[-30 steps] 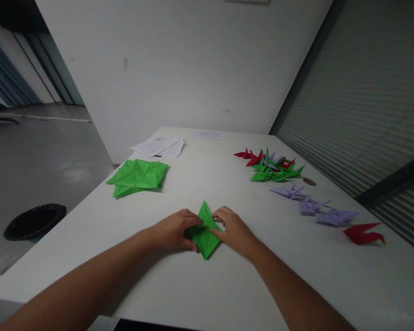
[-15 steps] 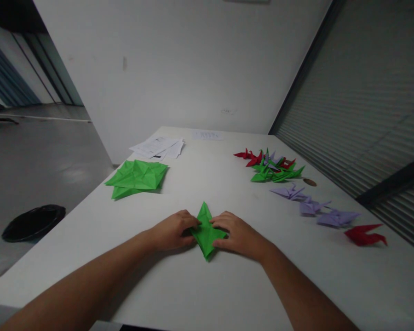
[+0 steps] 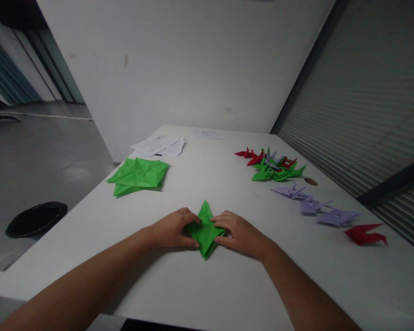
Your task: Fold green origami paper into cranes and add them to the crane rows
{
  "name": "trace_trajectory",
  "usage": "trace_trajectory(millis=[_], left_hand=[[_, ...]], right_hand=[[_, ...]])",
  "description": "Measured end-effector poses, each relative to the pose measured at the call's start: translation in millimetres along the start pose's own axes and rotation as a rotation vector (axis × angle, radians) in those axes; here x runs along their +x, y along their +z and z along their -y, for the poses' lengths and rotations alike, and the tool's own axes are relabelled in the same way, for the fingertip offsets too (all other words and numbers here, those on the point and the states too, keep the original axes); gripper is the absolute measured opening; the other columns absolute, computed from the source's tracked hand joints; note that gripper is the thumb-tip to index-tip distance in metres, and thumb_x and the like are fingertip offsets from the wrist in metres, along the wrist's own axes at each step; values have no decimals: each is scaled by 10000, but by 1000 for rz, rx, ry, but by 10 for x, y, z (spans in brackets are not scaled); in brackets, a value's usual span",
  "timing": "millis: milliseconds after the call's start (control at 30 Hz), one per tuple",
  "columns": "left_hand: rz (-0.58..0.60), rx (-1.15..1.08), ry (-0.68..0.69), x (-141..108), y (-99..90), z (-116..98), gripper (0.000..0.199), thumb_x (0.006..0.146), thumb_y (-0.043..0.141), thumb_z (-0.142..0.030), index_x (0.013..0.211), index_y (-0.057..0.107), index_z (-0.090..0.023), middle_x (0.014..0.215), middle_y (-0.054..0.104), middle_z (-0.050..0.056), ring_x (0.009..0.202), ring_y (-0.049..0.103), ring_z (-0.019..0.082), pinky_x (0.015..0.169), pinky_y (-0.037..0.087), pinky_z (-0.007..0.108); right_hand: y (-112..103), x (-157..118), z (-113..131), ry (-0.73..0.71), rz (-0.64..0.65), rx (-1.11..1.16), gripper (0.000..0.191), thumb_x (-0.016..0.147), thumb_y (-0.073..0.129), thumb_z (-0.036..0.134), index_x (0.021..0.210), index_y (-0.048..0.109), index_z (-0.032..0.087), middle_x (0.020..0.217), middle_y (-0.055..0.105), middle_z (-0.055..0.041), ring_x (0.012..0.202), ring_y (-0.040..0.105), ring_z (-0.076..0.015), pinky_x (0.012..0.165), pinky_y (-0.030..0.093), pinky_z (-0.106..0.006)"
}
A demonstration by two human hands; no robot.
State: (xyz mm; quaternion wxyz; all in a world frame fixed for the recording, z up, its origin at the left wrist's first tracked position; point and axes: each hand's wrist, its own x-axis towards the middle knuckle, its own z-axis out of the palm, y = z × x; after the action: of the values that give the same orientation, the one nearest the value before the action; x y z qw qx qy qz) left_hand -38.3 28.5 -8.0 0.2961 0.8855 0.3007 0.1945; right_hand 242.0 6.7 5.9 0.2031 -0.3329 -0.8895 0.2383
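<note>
A folded green paper [image 3: 206,232], diamond-shaped with one point away from me, lies on the white table [image 3: 207,285] between my hands. My left hand [image 3: 177,228] grips its left side, with the thumb near the lower left edge and the fingers on the upper part. On the right side, my right hand [image 3: 238,232] holds the paper with fingertips and thumb on its edge. Layers show at the lower tip. My fingers cover parts of both side corners.
Creased green sheets [image 3: 140,175] lie at the left, before printed papers [image 3: 158,145]. At the right are a pile of folded cranes [image 3: 274,168], purple cranes [image 3: 336,217] and a red crane [image 3: 365,234]. A black-lined bin [image 3: 36,219] stands beside the table.
My left thumb has moved right and down along the paper's lower left edge, and the left corner now shows between thumb and fingers. My right hand has barely moved.
</note>
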Motion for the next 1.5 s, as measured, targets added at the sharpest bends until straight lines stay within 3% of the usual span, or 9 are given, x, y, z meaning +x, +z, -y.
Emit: trace_trajectory(millis=[267,400,533,767,1067,1500], left_hand=[[28,26,-27,-7,21,44,694,733,836,-560,1289,651,-187,1092,657,133,961,624,273,845,494,368],[3,59,-53,13,58,19,473,822,764,-376,1239,650,-184,1056,660,117,962,625,264,857,492,371],[-53,81,-105,45,126,-17,345,824,694,-248,1158,644,-173,1009,663,102,914,629,254,835,490,372],[-116,168,-230,106,245,-59,405,756,593,-74,1143,605,-192,968,680,78,890,636,237,786,474,325],[-144,301,-377,172,252,-200,326,866,560,-132,1179,599,-211,945,732,85,880,697,261,729,454,313],[-84,153,-398,152,208,-230,374,793,606,-183,1165,579,-213,779,734,30,677,680,219,575,353,269]], right_hand=[[26,10,7,-5,-3,-30,335,820,662,48,1096,746,218,1169,766,-77,1081,663,-263,1005,497,-437],[102,34,-23,50,-24,-79,350,791,637,19,1072,733,204,1120,772,-83,1051,670,-267,977,506,-430],[212,73,-68,139,-59,-148,372,776,621,8,1086,724,186,1092,770,-107,1038,669,-282,961,511,-437],[305,140,-8,280,-99,-203,353,797,601,15,1086,714,184,1045,756,-83,1000,661,-237,926,500,-353],[304,216,138,469,-82,-247,269,904,616,140,1157,684,203,1064,765,-89,1001,704,-243,902,484,-334],[307,238,106,574,-225,-91,397,778,712,88,1158,667,194,1030,775,-86,939,723,-245,821,486,-310]])
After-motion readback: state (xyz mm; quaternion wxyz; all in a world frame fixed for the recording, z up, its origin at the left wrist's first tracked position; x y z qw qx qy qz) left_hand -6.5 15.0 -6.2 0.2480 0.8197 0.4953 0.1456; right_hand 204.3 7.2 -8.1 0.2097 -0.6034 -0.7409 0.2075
